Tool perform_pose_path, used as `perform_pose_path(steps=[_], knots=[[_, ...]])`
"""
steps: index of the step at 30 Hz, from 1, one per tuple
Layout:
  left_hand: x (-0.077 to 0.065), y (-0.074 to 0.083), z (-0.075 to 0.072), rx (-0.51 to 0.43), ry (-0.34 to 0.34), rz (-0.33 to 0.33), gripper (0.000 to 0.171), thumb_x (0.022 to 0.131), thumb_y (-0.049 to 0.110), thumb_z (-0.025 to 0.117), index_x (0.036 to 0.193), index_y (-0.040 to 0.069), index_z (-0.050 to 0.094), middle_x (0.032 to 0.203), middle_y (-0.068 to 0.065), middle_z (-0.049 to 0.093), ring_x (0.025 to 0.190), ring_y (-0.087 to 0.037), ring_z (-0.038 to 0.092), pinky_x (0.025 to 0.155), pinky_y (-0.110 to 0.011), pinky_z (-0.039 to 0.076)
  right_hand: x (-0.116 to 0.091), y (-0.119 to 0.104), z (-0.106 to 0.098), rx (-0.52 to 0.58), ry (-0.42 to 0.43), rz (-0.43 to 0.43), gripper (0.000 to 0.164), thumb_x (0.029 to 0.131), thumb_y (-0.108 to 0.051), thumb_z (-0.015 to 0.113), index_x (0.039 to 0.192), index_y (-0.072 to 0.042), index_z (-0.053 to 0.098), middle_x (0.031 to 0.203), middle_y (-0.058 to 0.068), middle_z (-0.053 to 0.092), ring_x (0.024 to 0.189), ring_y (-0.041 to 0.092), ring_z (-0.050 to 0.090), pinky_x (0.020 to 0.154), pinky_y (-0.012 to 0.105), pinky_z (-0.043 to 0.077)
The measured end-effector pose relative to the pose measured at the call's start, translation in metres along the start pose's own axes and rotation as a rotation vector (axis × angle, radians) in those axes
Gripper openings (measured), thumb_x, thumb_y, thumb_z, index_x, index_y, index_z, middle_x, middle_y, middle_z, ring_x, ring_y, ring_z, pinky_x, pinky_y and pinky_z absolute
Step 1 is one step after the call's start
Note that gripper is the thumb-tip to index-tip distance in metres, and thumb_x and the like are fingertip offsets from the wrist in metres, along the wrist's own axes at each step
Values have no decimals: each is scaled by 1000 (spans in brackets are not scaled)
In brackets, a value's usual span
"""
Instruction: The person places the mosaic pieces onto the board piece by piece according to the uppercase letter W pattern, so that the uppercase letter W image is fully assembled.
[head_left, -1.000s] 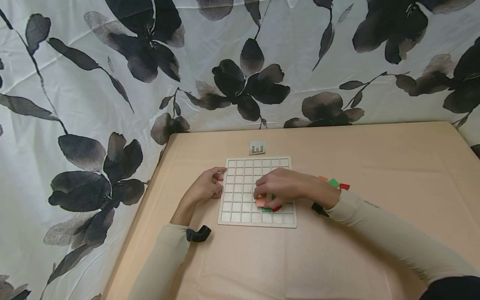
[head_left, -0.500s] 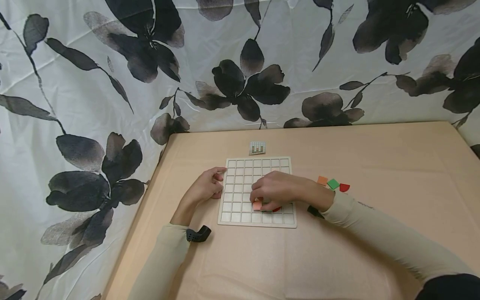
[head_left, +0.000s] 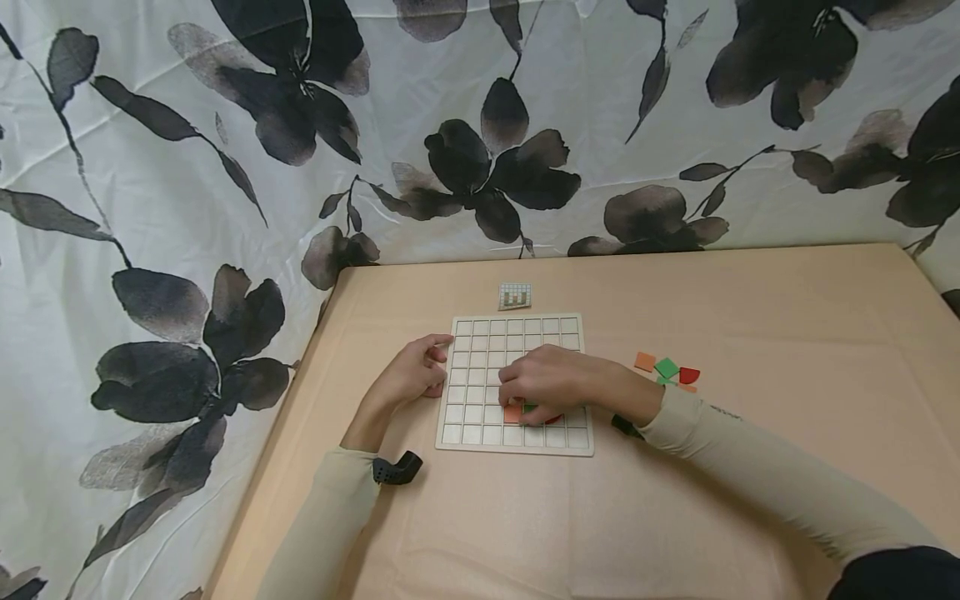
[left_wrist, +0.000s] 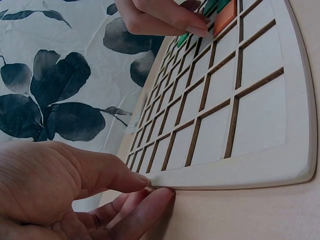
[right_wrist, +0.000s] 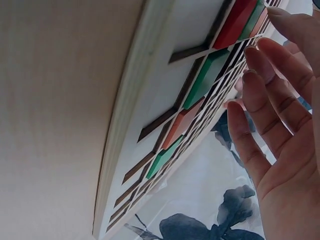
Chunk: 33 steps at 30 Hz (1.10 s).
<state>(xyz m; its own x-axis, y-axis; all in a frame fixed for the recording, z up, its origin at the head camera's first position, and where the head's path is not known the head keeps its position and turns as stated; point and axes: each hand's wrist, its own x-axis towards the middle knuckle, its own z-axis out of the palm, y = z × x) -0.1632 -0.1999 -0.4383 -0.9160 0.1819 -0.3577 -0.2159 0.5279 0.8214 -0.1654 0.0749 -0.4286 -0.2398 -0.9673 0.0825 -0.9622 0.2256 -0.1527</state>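
A pale wooden board [head_left: 480, 333] with a raised square grid lies on the table. My left hand [head_left: 408, 371] touches its left edge; in the left wrist view, the thumb and fingertips sit right at the rim. Over the board's lower middle is my right hand [head_left: 551, 379], fingers lightly bent, with an orange tile [head_left: 513, 413] flat in a cell by the fingertips. The left wrist view also shows that orange tile [left_wrist: 225, 19] with green pieces beside it. In the right wrist view, a red tile [right_wrist: 236, 25] and a green tile [right_wrist: 207, 77] lie in cells, and the right fingers are spread apart.
Several loose orange, green and red tiles, among them a green tile [head_left: 666, 367], lie right of the board near the right wrist. A small printed card [head_left: 514, 296] with a grid picture lies behind the board. A floral cloth [head_left: 480, 125] hangs behind the table.
My right hand has shifted slightly left and towards me. The orange tile by its fingertips has moved from a raised position down into a cell. My left hand stays put.
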Motion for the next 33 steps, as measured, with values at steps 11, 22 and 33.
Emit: perform_pose_path(steps=[11,22,33], knots=[[-2,0,1,4,1,2,66,89,-13,55,149,12,48,112,-13,48,78,-19,53,60,-30,54,-9,3,0,39,-11,42,14,91,-30,72,102,-23,74,93,-9,60,72,3,51,63,23,46],[-2,0,0,10,1,-3,67,89,-14,56,150,12,47,111,-12,47,78,-18,53,60,-30,55,-41,15,-11,167,-3,184,16,91,-28,73,106,-21,74,96,-9,61,79,5,52,69,25,46],[-3,0,0,8,-5,1,68,87,-15,55,149,13,48,112,-13,47,76,-18,52,60,-30,54,-72,24,-20,229,-23,324,23,88,-27,77,110,-23,74,101,-11,66,88,9,57,76,29,49]])
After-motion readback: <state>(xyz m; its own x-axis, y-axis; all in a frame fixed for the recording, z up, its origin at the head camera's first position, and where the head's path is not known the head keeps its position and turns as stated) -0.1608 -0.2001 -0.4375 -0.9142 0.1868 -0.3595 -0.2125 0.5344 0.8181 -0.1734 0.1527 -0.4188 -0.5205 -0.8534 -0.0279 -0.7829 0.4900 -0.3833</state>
